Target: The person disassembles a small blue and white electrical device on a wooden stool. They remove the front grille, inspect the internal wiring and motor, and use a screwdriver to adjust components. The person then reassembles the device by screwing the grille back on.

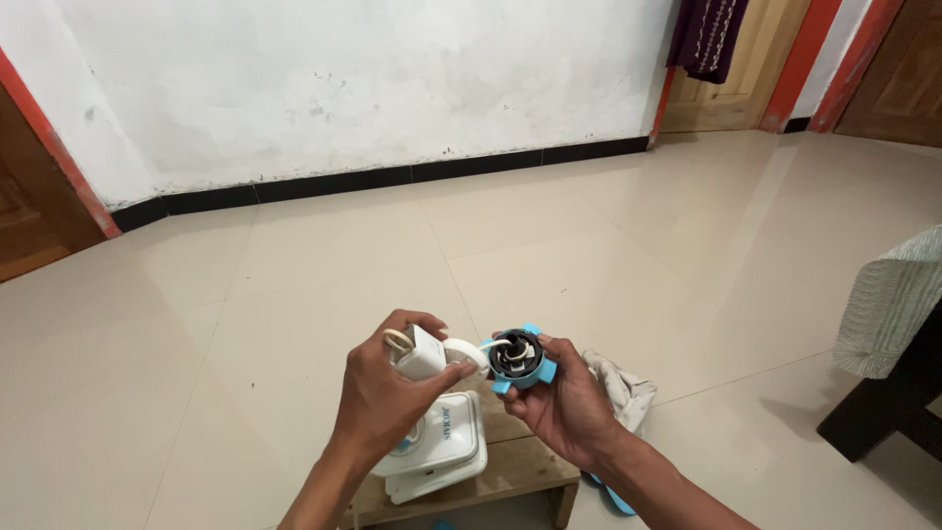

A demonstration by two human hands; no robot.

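Both forearms rise from the bottom edge and meet over a small wooden table. The left hand shows its back, fingers curled down, its grip pinching a white part between thumb and forefinger. Just right of that grip, the right hand lies palm-up, its grip closed around a blue hub with a dark round centre, held close beside the white part. Under the left grip a white fan base rests on the table. Behind the right wrist a cloth lies on the floor.
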